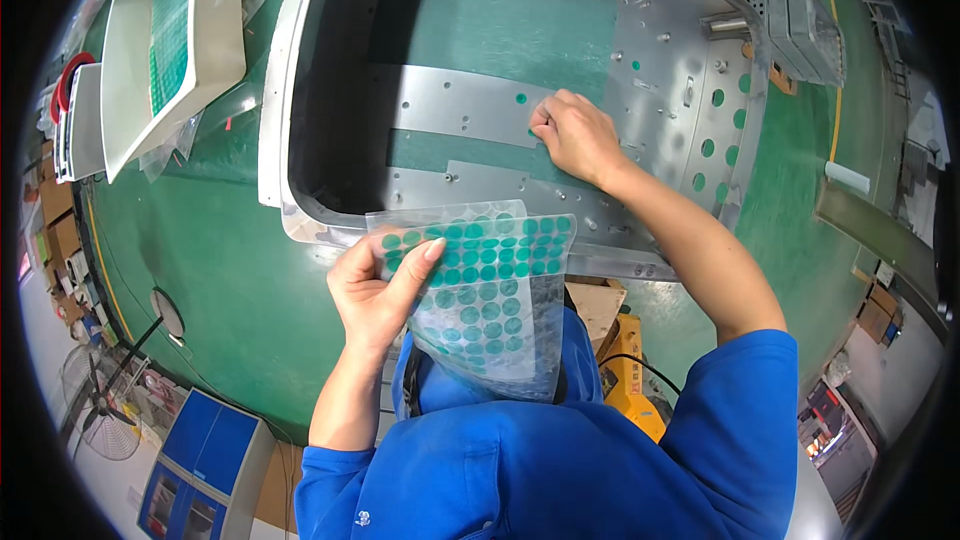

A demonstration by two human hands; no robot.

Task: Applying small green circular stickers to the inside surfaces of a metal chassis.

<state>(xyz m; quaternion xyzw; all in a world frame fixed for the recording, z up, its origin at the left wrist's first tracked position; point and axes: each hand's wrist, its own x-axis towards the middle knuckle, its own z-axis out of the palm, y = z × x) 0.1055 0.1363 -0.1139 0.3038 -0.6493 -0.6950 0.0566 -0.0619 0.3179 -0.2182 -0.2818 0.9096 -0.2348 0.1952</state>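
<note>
My left hand [372,285] grips clear plastic sheets of green round stickers [487,258], thumb on top, near the close edge of a large metal housing [480,100]. Rows of green dots show through the overlapping sheets, which hang down in front of my chest. My right hand [577,135] reaches inside the housing, its fingers curled together against the bare metal strip across the middle. What its fingertips hold or press is hidden. Just beyond them, a green dot [521,98] shows on that strip; another green dot [636,65] lies farther right.
A white bin [215,50] with a green sheet inside stands at the far left. Round holes line the housing's right side. Below the housing sits a yellow machine [636,380] with a black cable. Fans [108,430] and a blue cabinet [203,460] are at lower left.
</note>
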